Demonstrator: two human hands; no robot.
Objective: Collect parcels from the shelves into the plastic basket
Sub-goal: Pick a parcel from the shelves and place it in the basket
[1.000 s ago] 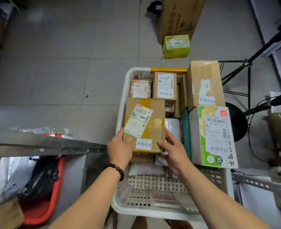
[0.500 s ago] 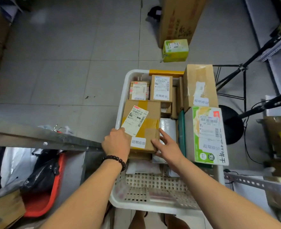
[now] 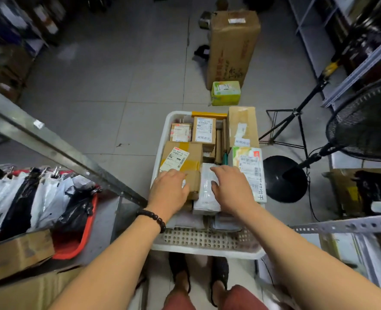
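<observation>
"On the floor between the racks, what is standing?" the clerk is asking.

"A white plastic basket (image 3: 160, 153) with perforated walls is sitting just ahead of the person's feet. Parcels are filling most of it."

"Where is the left hand (image 3: 169, 191) resting?"

"Palm down on the near end of a brown taped box (image 3: 185, 157), which is lying in the basket's left half. Its fingers are lying loose and close together on the top face. A bead bracelet (image 3: 153, 218) is circling that wrist."

"And the right hand (image 3: 232, 189)?"

"It is reaching over a white wrapped parcel (image 3: 207, 195) lying just right of the taped box. The fingers are spreading loosely and the thumb is pointing toward the taped box. Whether the palm is touching the wrap, I cannot tell."

"What else is lying inside?"

"A green-and-white printed box (image 3: 250, 166) is lying along the right side, just beside the right hand. A tall brown carton (image 3: 243, 126) is standing at the far right corner. Two small labelled boxes (image 3: 204, 132) are sitting at the far end."

"And outside the basket?"

"A small green box (image 3: 225, 92) is sitting on the tiles beyond it, touching a large carton (image 3: 232, 45). At left, a red tub (image 3: 77, 231) is holding bagged items beneath a metal shelf rail (image 3: 62, 151). At right, a floor fan (image 3: 364, 124) is standing near the basket."
</observation>
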